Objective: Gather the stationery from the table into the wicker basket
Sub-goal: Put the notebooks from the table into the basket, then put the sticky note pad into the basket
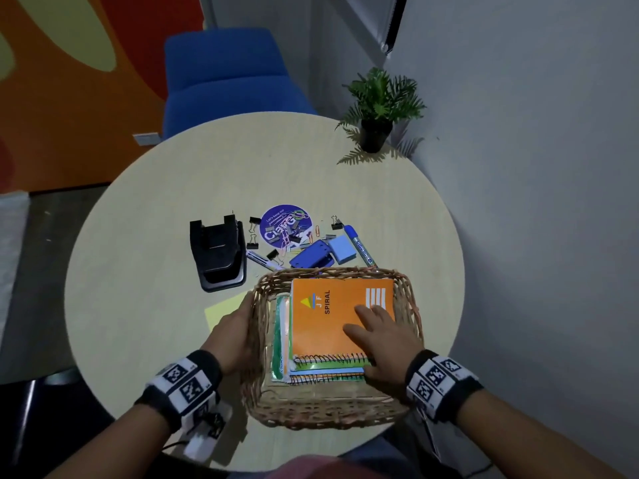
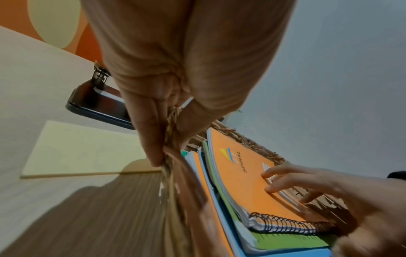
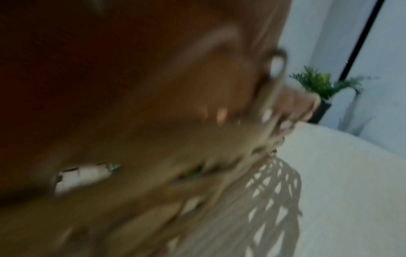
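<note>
The wicker basket stands at the table's near edge and holds a stack of spiral notebooks with an orange notebook on top. My left hand pinches the basket's left rim between thumb and fingers. With fingers spread and straight, my right hand lies flat on the orange notebook. Beyond the basket lie a black hole punch, a blue marker, a small blue punch, a light-blue block, a white marker and several binder clips. The right wrist view is blurred.
A yellow pad lies just left of the basket, by my left hand. A round purple sticker carries clips. A potted plant stands at the table's far right by the wall. A blue chair is behind the table.
</note>
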`<state>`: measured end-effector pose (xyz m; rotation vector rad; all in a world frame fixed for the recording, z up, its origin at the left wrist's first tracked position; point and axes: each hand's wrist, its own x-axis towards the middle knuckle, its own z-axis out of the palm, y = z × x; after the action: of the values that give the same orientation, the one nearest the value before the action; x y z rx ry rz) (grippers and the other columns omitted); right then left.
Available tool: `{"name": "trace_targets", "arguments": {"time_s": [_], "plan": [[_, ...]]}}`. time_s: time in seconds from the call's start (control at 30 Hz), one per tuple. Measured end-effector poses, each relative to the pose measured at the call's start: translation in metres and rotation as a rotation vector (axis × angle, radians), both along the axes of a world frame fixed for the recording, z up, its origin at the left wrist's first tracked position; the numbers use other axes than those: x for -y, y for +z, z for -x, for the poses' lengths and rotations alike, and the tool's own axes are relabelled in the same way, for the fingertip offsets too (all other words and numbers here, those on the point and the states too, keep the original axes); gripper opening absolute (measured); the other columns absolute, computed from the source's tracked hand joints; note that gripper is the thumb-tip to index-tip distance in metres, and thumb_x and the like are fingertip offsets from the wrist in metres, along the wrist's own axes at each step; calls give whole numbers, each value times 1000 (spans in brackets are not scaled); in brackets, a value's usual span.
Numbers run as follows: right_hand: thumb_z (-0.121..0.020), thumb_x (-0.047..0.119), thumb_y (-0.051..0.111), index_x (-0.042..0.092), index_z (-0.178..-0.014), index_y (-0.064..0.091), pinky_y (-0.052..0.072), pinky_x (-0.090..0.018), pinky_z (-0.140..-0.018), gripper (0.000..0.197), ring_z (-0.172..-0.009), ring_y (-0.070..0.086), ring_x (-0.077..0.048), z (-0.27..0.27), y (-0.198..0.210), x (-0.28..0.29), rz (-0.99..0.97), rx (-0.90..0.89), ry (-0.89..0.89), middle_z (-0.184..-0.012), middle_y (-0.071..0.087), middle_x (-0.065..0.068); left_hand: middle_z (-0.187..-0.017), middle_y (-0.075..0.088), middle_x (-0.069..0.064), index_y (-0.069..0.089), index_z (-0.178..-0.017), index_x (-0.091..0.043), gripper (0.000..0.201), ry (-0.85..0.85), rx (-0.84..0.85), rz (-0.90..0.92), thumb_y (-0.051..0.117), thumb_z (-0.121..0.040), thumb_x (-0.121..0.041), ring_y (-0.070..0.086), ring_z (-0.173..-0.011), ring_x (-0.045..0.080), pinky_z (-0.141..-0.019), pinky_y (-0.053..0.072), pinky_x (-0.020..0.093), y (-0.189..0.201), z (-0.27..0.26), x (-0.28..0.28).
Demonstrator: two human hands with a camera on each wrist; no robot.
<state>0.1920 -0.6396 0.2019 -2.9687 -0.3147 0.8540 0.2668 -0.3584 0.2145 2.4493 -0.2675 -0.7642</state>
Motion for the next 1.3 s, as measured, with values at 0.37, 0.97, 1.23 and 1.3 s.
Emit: {"name": "trace_targets", "arguments": {"time_s": [0.37,0.97,1.23,1.3], "plan": [[-80,41,72,36,-143,24,38,-54,-110,79,-148,11,-33,2,11,-9,45,-32,15,-162,5,-5,-131,55,15,48,-129,-9,49,240,148,-167,58,-89,-36,53,-117,32,-95,43,39,-40,-35,-47],[-92,49,55,33,-146,31,45,-37,-100,62,-131,45,-16,4,69,-68,-91,22,-226,-150,39,7,-90,69,6,57,-90,-15,6,227,153,-148,61,-87,-19,62,-81,29,-68,42,30,-29,-41,-104],[-88,23,70,33,-145,38,59,-31,-78,66,-94,63,-19,-14,87,-87,-908,25,-578,-124,57,6,-73,66,1,67,-88,-20,6,11,77,418,64,-87,-15,60,-55,5,-53,46,13,71,0,-87],[-92,21,65,31,-142,43,53,-32,-82,56,-91,61,-19,-15,95,-83,-937,-42,-562,-112,59,7,-74,67,-6,68,-91,-22,8,-130,81,410,62,-87,-18,58,-57,0,-55,41,9,74,2,-59]]}}
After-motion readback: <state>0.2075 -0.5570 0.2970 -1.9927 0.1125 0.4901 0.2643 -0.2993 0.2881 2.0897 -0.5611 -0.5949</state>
